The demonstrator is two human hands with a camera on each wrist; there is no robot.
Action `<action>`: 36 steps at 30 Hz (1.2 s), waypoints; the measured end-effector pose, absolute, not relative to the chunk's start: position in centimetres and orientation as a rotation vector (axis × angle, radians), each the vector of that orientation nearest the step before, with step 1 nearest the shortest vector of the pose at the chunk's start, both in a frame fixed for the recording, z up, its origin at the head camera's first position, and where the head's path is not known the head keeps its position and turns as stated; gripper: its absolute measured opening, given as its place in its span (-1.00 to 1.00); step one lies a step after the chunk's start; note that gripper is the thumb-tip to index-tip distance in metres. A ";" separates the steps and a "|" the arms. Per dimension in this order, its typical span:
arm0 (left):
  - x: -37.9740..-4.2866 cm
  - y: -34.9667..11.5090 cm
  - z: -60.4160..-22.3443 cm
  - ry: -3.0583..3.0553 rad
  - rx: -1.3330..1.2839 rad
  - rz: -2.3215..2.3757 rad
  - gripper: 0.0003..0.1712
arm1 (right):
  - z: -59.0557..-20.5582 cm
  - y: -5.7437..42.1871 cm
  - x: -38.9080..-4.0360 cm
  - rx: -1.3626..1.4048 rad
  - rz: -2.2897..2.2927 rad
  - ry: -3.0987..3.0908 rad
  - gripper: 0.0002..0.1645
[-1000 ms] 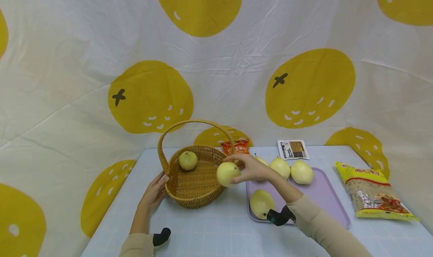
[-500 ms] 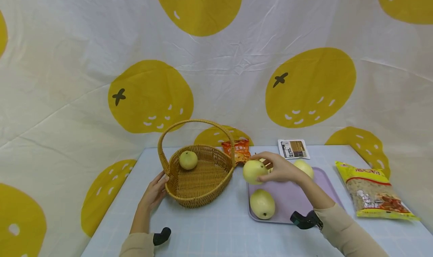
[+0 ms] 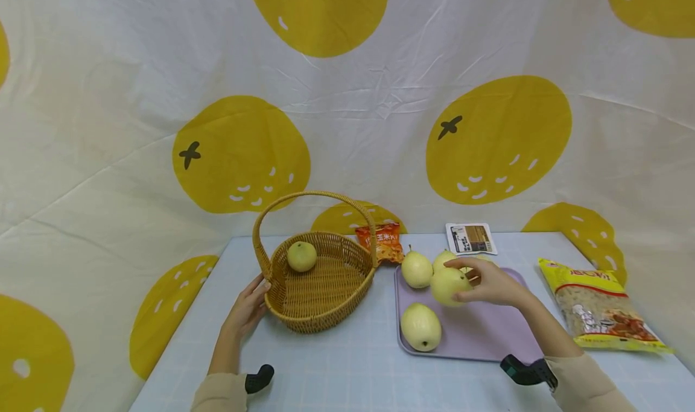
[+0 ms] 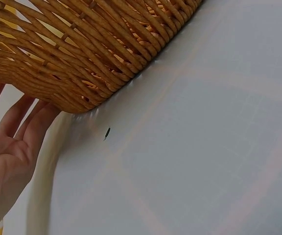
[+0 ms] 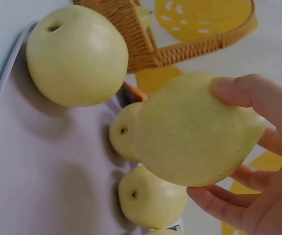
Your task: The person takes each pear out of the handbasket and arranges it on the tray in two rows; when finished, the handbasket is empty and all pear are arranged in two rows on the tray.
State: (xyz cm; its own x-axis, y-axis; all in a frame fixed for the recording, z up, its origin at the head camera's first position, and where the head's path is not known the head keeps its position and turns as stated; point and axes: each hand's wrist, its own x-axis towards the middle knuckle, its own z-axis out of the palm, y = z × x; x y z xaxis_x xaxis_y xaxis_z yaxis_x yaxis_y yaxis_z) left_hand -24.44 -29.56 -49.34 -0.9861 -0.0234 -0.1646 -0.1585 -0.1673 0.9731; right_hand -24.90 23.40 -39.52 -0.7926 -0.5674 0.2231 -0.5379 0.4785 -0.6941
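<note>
My right hand (image 3: 491,282) holds a pale yellow-green pear (image 3: 448,288) between thumb and fingers, above the lilac tray (image 3: 480,345). In the right wrist view, that held pear (image 5: 195,132) is tilted, its narrow end toward the palm. A second pear (image 3: 421,327) lies at the tray's near left corner; several more, including one pear (image 3: 417,270) with an upright stem, stand along its far edge, partly hidden. With extended fingers my left hand (image 3: 247,309) touches the left side of a wicker basket (image 3: 320,323). One pear (image 3: 301,257) sits inside that basket, near its far left wall.
Behind the basket's right side lies an orange snack bag (image 3: 387,243). A white and brown packet (image 3: 471,239) is at the table's far edge. Right of the tray is a yellow bag (image 3: 602,309). The basket's tall handle (image 3: 315,193) arches over its opening.
My right hand has carried the pear rightward from the basket's right rim to over the tray. My left hand and the basket have stayed in place.
</note>
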 end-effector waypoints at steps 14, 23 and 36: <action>-24.6 -29.3 -49.3 1.956 -0.252 2.318 -0.26 | -42.5 25.5 -24.1 -0.975 -1.115 2.564 -0.39; -24.5 -29.4 -49.3 1.933 -0.254 2.345 -0.25 | -44.1 25.6 -23.9 -0.949 -1.125 2.490 -0.49; -24.2 -29.3 -49.1 1.932 -0.242 2.345 -0.23 | -44.2 26.0 -24.2 -0.845 -1.166 2.353 -0.46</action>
State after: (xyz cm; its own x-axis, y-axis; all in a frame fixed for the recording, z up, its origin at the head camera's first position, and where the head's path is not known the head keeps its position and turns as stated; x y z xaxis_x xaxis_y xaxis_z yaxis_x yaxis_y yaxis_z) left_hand -24.24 -29.33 -49.12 -0.9830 -0.0286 -0.1811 -0.1723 -0.1938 0.9658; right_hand -24.21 26.04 -44.17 -0.7467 -0.6615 -0.0689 -0.3456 0.4745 -0.8095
